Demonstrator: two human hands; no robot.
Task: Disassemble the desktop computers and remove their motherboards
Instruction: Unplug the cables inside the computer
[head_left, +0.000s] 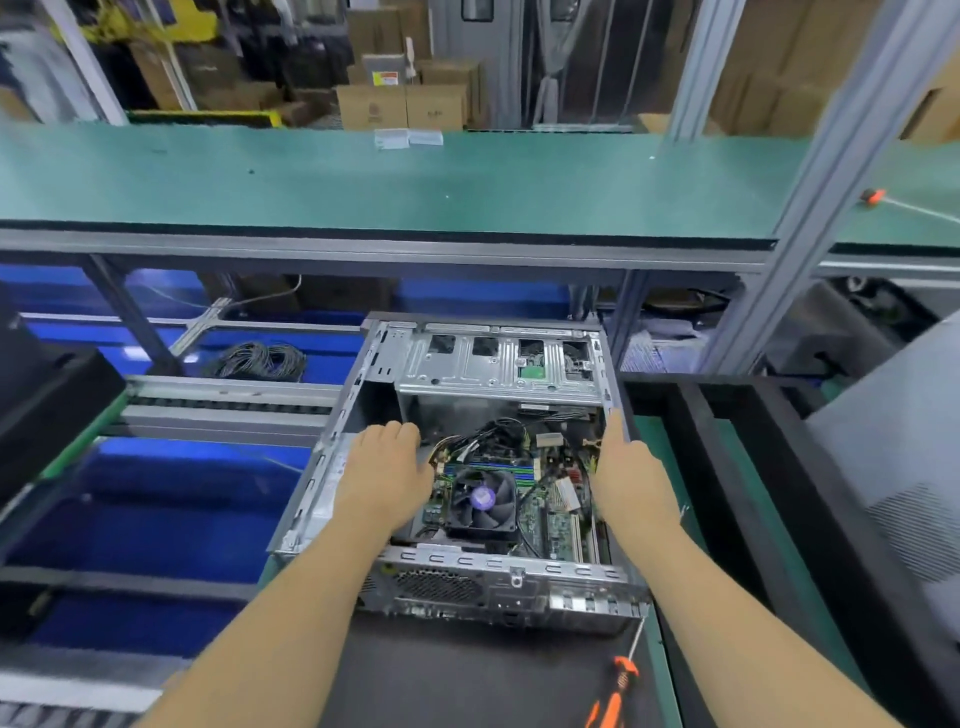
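— We can't see what the left hand (387, 470) covers inside the case (332, 441); its palm hides that corner.

— Agreed. The screwdriver (615, 686) handle runs off our bottom edge, and the boxes (400, 104) behind are blurred.

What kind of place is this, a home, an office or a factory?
Most likely a factory or recycling workshop. A long green workbench on a metal frame runs across the view, cardboard boxes are stacked behind it, and an opened computer case lies on the work mat with a screwdriver beside it.
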